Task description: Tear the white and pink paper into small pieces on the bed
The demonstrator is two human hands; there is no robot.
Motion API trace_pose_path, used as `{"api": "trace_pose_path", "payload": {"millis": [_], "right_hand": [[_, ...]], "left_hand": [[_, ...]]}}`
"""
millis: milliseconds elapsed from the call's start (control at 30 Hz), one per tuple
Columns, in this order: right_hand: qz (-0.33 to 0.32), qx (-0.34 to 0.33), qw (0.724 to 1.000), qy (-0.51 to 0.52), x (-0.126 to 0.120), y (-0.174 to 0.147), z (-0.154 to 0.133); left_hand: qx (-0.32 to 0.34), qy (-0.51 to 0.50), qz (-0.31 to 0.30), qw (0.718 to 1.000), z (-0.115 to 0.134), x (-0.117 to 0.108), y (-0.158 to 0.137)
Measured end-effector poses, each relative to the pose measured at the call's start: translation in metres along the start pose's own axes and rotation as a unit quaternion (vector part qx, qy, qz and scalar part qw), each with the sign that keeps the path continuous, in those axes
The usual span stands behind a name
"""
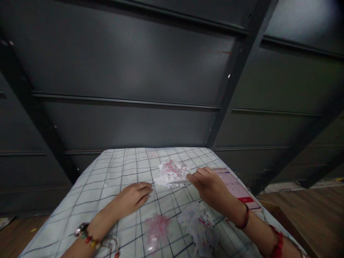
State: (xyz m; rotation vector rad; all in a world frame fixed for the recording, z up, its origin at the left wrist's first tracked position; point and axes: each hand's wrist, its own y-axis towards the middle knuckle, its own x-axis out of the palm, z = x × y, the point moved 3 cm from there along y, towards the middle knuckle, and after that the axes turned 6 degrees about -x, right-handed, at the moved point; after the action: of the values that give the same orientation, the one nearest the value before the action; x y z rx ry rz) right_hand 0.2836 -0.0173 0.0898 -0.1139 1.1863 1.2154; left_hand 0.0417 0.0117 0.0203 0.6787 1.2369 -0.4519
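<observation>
A heap of white and pink paper scraps [173,173] lies on the checked cloth, toward the far side. At its right edge my right hand [211,184] is closed in a pinch, with what looks like a small white paper scrap at the fingertips. My left hand [133,199] rests palm down to the left of this heap, fingers stretched out and holding nothing. Nearer to me are a small pile of clear and pink film pieces [157,229] and, right of it, a second pile of mostly white scraps [200,225].
A phone [238,188] with a lit screen lies at the table's right side, beside my right forearm. The checked cloth [123,165] covers the table, which meets a dark metal wall [131,64] at the back. A cardboard box [285,222] stands at the lower right.
</observation>
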Motion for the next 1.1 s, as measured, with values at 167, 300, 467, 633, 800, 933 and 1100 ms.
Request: {"api": "trace_pose_path", "payload": {"millis": [167, 300, 467, 633, 800, 933, 1100], "right_hand": [[-0.021, -0.006, 1.0, 0.004, 0.003, 0.014, -0.003], [-0.036, -0.019, 0.999, 0.009, 0.009, 0.021, -0.006], [-0.043, -0.039, 0.998, 0.02, 0.004, 0.018, -0.008], [-0.011, -0.029, 0.999, 0.027, -0.006, 0.014, -0.005], [-0.034, -0.027, 0.999, 0.023, 0.0, 0.021, -0.01], [-0.042, -0.032, 0.998, 0.025, 0.0, 0.017, -0.011], [-0.027, -0.022, 0.999, 0.019, -0.01, -0.002, -0.001]], "left_hand": [[-0.005, 0.009, -0.01, 1.0, -0.001, 0.001, 0.0], [-0.007, -0.003, -0.009, 1.0, -0.002, 0.002, 0.0], [-0.006, -0.002, -0.007, 1.0, -0.003, 0.003, -0.001], [-0.003, 0.012, -0.009, 1.0, -0.002, 0.002, -0.001], [-0.003, 0.017, -0.014, 1.0, -0.002, 0.003, 0.0], [-0.006, 0.017, -0.018, 1.0, -0.001, 0.002, -0.001], [0.001, 0.02, -0.014, 1.0, -0.001, 0.002, -0.001]]}}
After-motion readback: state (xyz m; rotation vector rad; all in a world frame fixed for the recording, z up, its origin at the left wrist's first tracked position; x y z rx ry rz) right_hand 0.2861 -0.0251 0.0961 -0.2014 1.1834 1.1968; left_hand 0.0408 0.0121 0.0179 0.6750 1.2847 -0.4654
